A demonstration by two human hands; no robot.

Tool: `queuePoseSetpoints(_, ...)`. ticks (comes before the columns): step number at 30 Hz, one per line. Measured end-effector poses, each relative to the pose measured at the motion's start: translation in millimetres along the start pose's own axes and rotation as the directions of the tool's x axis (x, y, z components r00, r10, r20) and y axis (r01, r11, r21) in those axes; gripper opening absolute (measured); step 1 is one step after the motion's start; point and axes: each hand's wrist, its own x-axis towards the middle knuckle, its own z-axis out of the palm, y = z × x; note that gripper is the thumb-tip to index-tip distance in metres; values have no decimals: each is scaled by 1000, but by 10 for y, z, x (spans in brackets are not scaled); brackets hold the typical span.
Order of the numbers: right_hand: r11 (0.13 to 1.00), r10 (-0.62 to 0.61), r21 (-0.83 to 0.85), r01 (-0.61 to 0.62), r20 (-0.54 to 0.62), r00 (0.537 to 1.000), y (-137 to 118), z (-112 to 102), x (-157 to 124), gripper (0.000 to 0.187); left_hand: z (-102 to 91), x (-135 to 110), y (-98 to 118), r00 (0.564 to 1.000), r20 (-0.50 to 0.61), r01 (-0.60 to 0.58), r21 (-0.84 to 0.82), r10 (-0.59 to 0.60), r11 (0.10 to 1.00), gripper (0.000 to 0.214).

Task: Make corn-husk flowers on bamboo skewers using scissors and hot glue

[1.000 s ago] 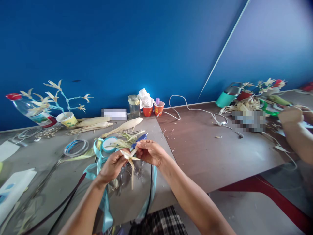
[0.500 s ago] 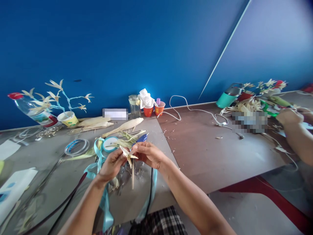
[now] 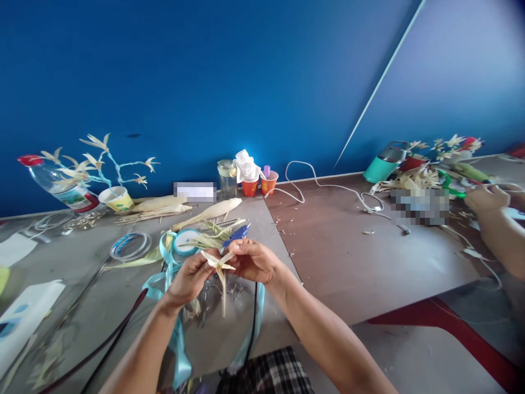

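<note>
A pale corn-husk flower (image 3: 220,264) with pointed petals is held between both hands above the table. My left hand (image 3: 192,279) pinches it from the left, thumb and fingers closed. My right hand (image 3: 252,261) grips a petal on its right side, fingers curled. Just behind the hands lies a blue glue gun (image 3: 238,234), partly hidden, beside strips of green-tinged husk (image 3: 209,236). A roll of light-blue ribbon (image 3: 186,242) sits left of them, its loose ribbon (image 3: 179,350) trailing down past my left forearm.
At the back left, husk flowers on blue stems stand in a yellow paper cup (image 3: 115,199) beside a tilted bottle (image 3: 68,186). Husks (image 3: 209,212), a glass jar (image 3: 227,179) and red cups (image 3: 269,181) line the wall. A co-worker's hands (image 3: 488,198) are at the far right.
The flower has turned slightly in my hands and its petals sit at a different angle. My right hand has shifted a little. The whole view has moved slightly.
</note>
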Motion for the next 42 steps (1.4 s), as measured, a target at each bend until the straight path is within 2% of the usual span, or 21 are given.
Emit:
queuePoseSetpoints(3, 1000, -4, 4, 4, 7, 1000, -47, 1, -16, 28, 12, -1, 54, 995, 96, -25, -13, 26, 1000, 46)
queuePoseSetpoints(8, 986, -154, 41, 161, -146, 977, -162, -64, -15, 33, -20, 7, 49, 999, 7, -46, -4, 46, 999, 46)
queuePoseSetpoints(11, 986, -163, -1, 166, -209, 964, -138, -90, 13, 44, -38, 22, -2, 996, -67, -49, 23, 50, 999, 42)
queuePoseSetpoints(13, 985, -170, -35, 166, -223, 960, -84, -83, 33, 42, -37, 34, -18, 993, -108, -39, 70, 46, 997, 37)
queuePoseSetpoints(17, 984, -165, -104, 147, -190, 968, 5, -37, 41, 26, -14, 50, 17, 989, -138, -40, 116, 56, 992, 29)
queuePoseSetpoints(20, 977, -145, -174, 121, -129, 981, 43, 6, 30, 27, 4, 54, 47, 983, -159, -79, 106, 95, 991, 24)
queuePoseSetpoints(22, 958, -187, -237, 159, -100, 977, 83, 39, 32, 28, 12, 53, 49, 977, -186, -86, 108, 105, 990, 22)
queuePoseSetpoints(25, 920, -279, -313, 238, -93, 956, 183, 93, 58, 30, 20, 48, 39, 973, -205, -79, 124, 103, 989, 20)
queuePoseSetpoints(32, 862, -420, -388, 327, -183, 889, 348, 178, 123, 30, 85, 41, 88, 975, -171, -108, 186, 140, 977, 15)
queuePoseSetpoints(37, 849, -459, -383, 364, -196, 866, 371, 159, 138, 35, 97, 42, 68, 981, -121, -137, 136, 154, 981, 13)
queuePoseSetpoints(42, 833, -486, -382, 400, -163, 858, 390, 131, 145, 32, 95, 42, 32, 981, -118, -140, 121, 154, 983, 12)
